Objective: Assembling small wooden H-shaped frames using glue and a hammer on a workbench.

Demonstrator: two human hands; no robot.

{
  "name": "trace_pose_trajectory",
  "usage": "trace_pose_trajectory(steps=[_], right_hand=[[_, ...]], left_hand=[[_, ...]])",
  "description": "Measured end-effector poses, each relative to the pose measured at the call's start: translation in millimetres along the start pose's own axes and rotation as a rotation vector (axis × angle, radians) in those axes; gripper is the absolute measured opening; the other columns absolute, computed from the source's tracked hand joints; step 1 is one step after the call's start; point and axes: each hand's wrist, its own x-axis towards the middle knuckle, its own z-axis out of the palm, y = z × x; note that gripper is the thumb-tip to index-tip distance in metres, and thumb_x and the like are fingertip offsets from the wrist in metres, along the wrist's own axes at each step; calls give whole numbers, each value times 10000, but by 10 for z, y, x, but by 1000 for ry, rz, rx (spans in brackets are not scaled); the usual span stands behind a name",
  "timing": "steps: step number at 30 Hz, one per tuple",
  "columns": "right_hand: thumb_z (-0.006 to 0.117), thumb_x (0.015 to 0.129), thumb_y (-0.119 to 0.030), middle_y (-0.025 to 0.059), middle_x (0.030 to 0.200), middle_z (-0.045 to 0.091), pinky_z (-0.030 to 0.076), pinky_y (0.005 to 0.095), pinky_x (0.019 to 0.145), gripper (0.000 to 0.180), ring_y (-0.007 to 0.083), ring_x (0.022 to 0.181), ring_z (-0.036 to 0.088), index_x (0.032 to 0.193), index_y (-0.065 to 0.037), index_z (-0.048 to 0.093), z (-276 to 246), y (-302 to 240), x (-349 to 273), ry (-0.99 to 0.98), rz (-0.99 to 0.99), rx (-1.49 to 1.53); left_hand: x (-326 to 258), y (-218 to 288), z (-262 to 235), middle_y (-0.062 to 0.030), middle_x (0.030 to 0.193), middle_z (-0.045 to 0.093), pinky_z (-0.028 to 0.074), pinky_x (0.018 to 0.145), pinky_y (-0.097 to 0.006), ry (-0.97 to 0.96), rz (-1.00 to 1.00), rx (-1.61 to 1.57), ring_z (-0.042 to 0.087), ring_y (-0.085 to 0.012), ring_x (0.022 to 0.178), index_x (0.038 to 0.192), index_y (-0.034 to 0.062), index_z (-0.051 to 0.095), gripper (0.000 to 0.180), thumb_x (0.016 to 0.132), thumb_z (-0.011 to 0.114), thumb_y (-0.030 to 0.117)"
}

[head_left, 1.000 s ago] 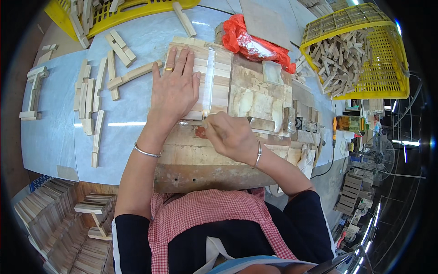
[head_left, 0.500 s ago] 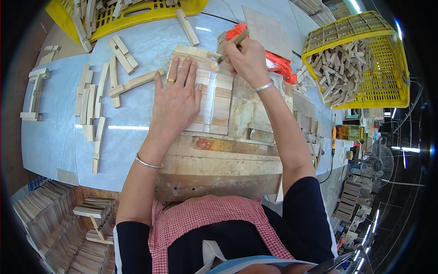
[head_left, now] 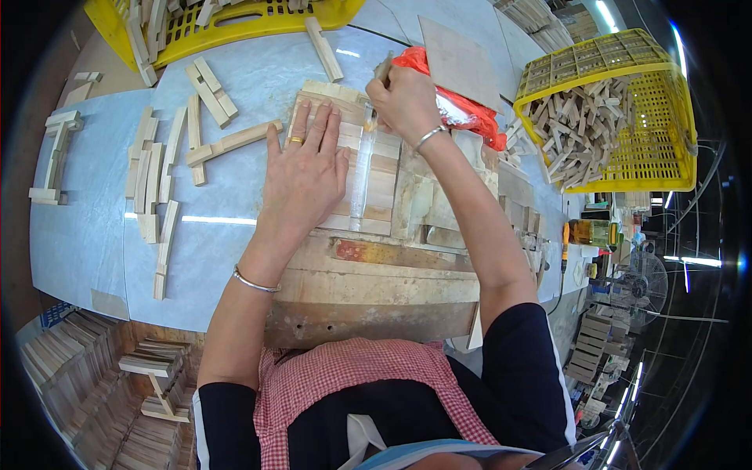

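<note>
- A row of pale wooden slats [head_left: 368, 168] lies side by side on a worn wooden work board [head_left: 376, 282], which sits on the light blue table [head_left: 94, 227] right in front of the person.
- The left hand [head_left: 304, 176] lies flat on the left part of those slats, palm down and fingers spread, pressing on them without gripping anything (a ring shows on one finger, a thin bangle at the wrist).
- The right hand [head_left: 406, 102] is at the far edge of the slats, closed into a fist around a small tool [head_left: 381, 72]; only a short wooden-looking end sticks out above the fingers, so what kind of tool it is cannot be told.
- A glossy stripe [head_left: 362, 176] runs down the slats between the two hands, from below the right fist toward the near edge of the board.
- Just beyond the right hand lie a red plastic bag [head_left: 462, 110] and a flat grey-brown panel [head_left: 458, 63].
- To the right stands a yellow mesh basket [head_left: 666, 125] filled with short wooden blocks.
- Another yellow crate [head_left: 235, 23] sits at the far edge of the table.
- Loose wooden sticks [head_left: 160, 180] are scattered on the table left of the board.
- Stacks of thin wooden pieces [head_left: 70, 376] sit below the table at lower left.
</note>
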Motion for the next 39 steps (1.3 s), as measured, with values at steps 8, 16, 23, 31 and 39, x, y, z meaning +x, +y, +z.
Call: trace_pose_trajectory(steps=[8, 16, 23, 31, 39], right_hand=[[575, 832, -129, 191, 602, 590, 511, 415, 539, 171, 345, 576, 622, 723, 3, 578, -7, -118, -418, 189, -251, 15], [600, 883, -112, 74, 587, 576, 462, 302, 441, 160, 175, 471, 588, 772, 1, 587, -239, -290, -1181, 49, -180, 291], [557, 883, -167, 92, 509, 595, 513, 294, 461, 302, 144, 457, 627, 647, 17, 596, -95, 53, -500, 54, 222, 717], [581, 847, -192, 97, 576, 624, 487, 259, 415, 313, 151, 441, 607, 687, 75, 613, -204, 212, -205, -289, 294, 761], [545, 848, -143, 133, 568, 634, 519, 262, 458, 296, 173, 470, 643, 639, 60, 597, -81, 185, -220, 45, 274, 734]], left_hand=[[-5, -11, -20, -75, 1452, 387, 276, 1055, -587, -72, -8, 44, 295, -248, 1383, 1390, 58, 404, 492, 958, 417, 292], [-19, -26, 9, -73, 1466, 367, 267, 1056, -585, -78, 0, 54, 284, -253, 1389, 1405, 67, 383, 502, 955, 417, 287], [8, 0, 9, -63, 1475, 355, 250, 1070, -578, -100, 16, 76, 267, -250, 1396, 1400, 65, 391, 497, 953, 423, 282], [12, -8, 10, -66, 1487, 338, 222, 1090, -560, -139, 26, 138, 250, -254, 1403, 1416, 72, 374, 500, 974, 386, 305], [17, 31, 9, -67, 1497, 320, 229, 1084, -552, -180, 26, 140, 237, -258, 1410, 1428, 85, 355, 501, 984, 359, 317]])
